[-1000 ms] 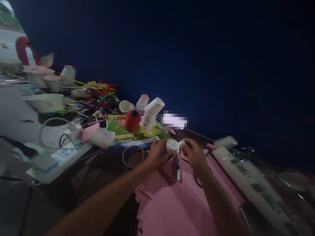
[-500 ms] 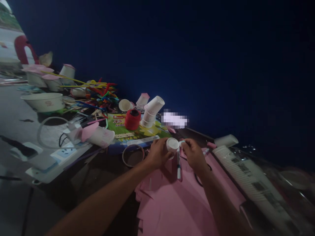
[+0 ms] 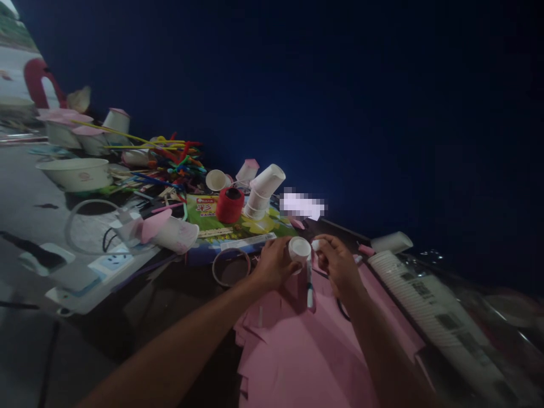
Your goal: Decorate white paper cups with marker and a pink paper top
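Observation:
A white paper cup (image 3: pixel 300 248) is gripped by my left hand (image 3: pixel 274 262), its round end facing up towards me. Just right of it, my right hand (image 3: pixel 338 258) pinches a small white piece (image 3: pixel 315 245) between thumb and fingers; what the piece is cannot be made out. Below the cup a white marker (image 3: pixel 310 292) lies on a stack of pink paper (image 3: pixel 310 351). A roll of tape (image 3: pixel 232 267) lies left of my left hand.
Behind are a red thread spool (image 3: pixel 230 205), stacked cups (image 3: pixel 264 190) and a green packet (image 3: pixel 199 224). A power strip (image 3: pixel 91 280), a white bowl (image 3: pixel 76 174) and pipe cleaners (image 3: pixel 182 156) are on the left. A long sleeve of cups (image 3: pixel 429 300) lies right.
My right hand has drawn slightly away from the cup with the white piece. My left hand still holds the cup in nearly the same place.

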The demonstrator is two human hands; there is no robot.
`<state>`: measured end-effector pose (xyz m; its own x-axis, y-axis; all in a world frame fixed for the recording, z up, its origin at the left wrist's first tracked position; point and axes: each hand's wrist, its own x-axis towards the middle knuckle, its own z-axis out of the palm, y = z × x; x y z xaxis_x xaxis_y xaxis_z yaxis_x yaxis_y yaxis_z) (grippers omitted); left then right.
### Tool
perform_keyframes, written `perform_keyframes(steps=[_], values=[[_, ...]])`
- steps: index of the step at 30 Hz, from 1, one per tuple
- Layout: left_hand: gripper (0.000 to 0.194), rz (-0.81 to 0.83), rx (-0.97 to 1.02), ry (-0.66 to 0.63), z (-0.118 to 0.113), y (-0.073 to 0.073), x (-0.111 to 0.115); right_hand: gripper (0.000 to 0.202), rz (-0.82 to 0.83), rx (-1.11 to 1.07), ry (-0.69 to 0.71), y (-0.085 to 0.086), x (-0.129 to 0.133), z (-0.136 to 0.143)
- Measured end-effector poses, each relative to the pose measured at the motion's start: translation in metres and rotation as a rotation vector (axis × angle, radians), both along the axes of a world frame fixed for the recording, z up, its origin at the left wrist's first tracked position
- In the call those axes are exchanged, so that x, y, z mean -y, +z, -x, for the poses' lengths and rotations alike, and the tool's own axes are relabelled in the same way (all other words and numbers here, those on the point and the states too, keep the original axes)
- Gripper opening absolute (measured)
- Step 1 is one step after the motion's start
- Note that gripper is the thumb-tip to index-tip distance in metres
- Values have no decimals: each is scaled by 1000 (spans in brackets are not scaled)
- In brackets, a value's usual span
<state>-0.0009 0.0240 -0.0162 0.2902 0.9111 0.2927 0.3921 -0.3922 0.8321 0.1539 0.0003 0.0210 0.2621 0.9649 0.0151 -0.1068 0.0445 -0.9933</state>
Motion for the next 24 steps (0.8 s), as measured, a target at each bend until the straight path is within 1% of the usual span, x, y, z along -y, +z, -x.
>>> perform_keyframes(steps=[2, 7, 16, 20, 24], values=[[54, -16, 8, -1, 1, -2, 0, 33, 4, 7, -25, -4, -2, 0], [55, -19, -10, -9, 2, -4, 0, 34, 12, 60, -30, -8, -2, 0], [56, -25, -10, -2, 1, -6, 0, 35, -23, 342, -41, -6, -2, -2], [53, -51, -34, -16, 2, -5, 0, 34, -46, 462, -74, -4, -1, -3], [54, -39, -39, -15, 3, -3, 0, 36, -19, 540, -91, -5, 0, -8]])
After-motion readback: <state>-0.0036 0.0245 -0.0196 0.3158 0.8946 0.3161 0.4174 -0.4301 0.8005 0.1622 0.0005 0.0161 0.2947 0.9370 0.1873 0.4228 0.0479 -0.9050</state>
